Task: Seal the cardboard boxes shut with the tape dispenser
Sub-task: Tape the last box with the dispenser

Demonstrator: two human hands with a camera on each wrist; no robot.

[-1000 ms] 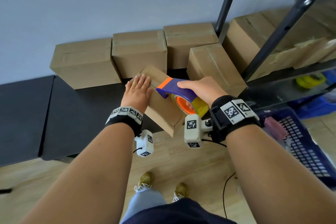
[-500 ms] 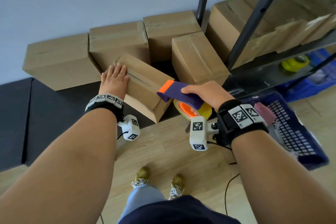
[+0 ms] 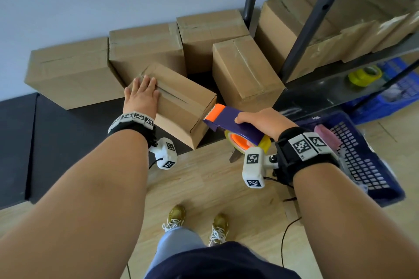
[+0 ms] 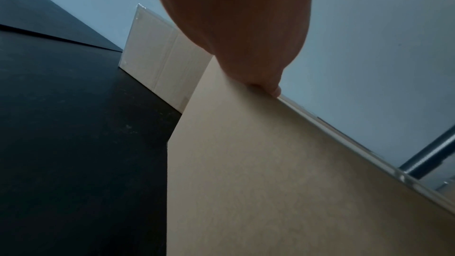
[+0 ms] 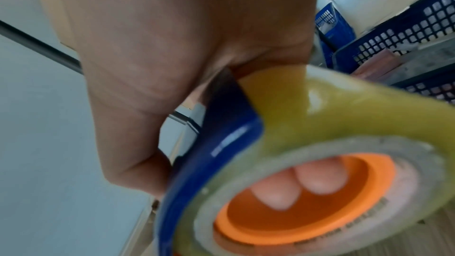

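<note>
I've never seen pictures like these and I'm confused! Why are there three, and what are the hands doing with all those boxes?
A person wears three cameras: one on the head looking down, one on each wrist. So the big picture shows both arms from above; the other two look along each hand.

The left hand lies flat on a cardboard box sitting on a black mat. More boxes stand behind it by the wall.

The right hand grips a purple-and-orange tape dispenser at the box's near end. In the right wrist picture, fingertips poke through the orange middle of the tape roll.
</note>
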